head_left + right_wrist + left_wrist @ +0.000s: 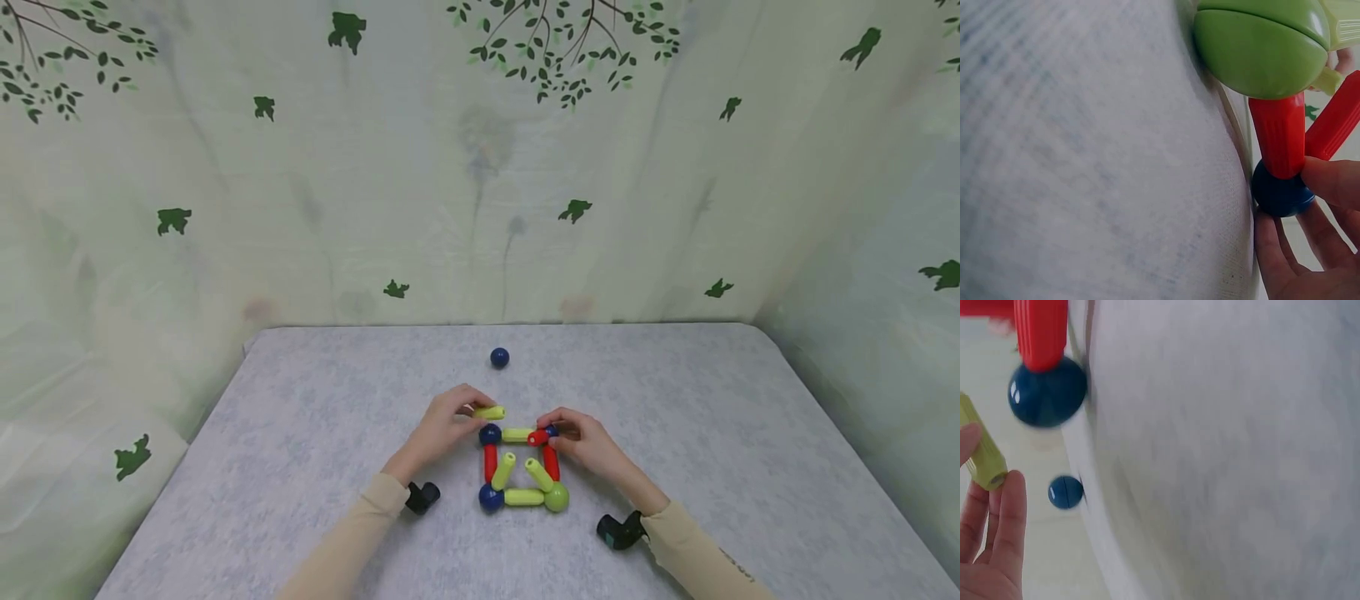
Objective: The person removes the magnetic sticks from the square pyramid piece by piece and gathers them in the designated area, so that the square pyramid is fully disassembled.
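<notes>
Fingertips [1329, 181] partly over blue ball [1279, 194]

Both hands [517, 437] on rod-and-ball frame [522, 467], w/ loose blue ball [499, 357] behind.

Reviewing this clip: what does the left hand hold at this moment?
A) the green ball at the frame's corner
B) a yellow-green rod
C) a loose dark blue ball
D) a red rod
B: the left hand pinches a yellow-green rod above the square frame; the loose blue ball lies apart, farther back on the table, and the right hand is at the frame's far right corner.
</notes>
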`<control>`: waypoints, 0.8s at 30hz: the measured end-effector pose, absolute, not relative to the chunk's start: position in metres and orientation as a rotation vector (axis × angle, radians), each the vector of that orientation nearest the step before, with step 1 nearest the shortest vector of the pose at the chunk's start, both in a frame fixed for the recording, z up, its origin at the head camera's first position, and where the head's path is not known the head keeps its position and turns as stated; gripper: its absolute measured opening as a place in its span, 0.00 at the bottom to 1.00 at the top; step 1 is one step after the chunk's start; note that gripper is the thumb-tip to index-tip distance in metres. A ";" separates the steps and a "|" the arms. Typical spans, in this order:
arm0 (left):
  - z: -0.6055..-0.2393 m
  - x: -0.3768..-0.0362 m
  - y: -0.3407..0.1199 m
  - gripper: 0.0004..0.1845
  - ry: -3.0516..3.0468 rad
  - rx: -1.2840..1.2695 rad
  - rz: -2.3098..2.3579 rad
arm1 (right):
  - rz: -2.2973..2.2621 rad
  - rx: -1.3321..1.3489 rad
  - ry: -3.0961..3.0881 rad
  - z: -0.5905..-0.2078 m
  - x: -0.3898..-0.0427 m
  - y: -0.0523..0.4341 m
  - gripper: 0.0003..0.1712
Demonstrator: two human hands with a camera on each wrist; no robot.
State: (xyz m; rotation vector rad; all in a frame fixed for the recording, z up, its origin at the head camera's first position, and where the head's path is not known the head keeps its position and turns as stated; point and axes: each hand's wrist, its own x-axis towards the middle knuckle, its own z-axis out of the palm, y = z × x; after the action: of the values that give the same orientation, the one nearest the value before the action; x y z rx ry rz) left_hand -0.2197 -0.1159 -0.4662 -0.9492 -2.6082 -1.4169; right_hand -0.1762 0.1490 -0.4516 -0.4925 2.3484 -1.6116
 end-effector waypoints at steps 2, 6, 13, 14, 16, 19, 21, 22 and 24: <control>-0.466 -0.225 -0.123 0.12 -2.603 -0.866 -1.418 | -1.612 -0.488 2.351 -0.452 -0.176 0.149 0.15; -0.466 -0.239 -0.141 0.12 -2.619 -0.691 -1.386 | -1.614 -0.486 2.360 -0.451 -0.175 0.149 0.15; -0.472 -0.268 -0.175 0.11 -2.703 -0.439 -1.319 | -1.616 -0.485 2.363 -0.450 -0.175 0.148 0.14; -0.473 -0.271 -0.180 0.10 -2.721 -0.407 -1.312 | -1.615 -0.485 2.362 -0.450 -0.175 0.148 0.14; -0.473 -0.277 -0.187 0.10 -2.751 -0.360 -1.299 | -1.612 -0.488 2.361 -0.450 -0.175 0.148 0.14; -0.473 -0.284 -0.194 0.11 -2.788 -0.309 -1.277 | -1.606 -0.484 2.357 -0.450 -0.175 0.149 0.14; -0.473 -0.288 -0.197 0.11 -2.812 -0.294 -1.257 | -1.607 -0.483 2.353 -0.451 -0.176 0.149 0.14; -0.473 -0.290 -0.198 0.11 -2.821 -0.288 -1.247 | -1.609 -0.481 2.349 -0.452 -0.176 0.149 0.15; -0.474 -0.294 -0.200 0.11 -2.836 -0.278 -1.225 | -1.613 -0.484 2.344 -0.453 -0.177 0.150 0.15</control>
State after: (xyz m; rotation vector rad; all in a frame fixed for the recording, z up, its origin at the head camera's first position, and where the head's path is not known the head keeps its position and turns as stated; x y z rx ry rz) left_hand -0.2942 -0.1998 -0.4743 -0.2780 -2.8358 -1.2247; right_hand -0.1770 0.1497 -0.4530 -0.4836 2.3440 -1.6127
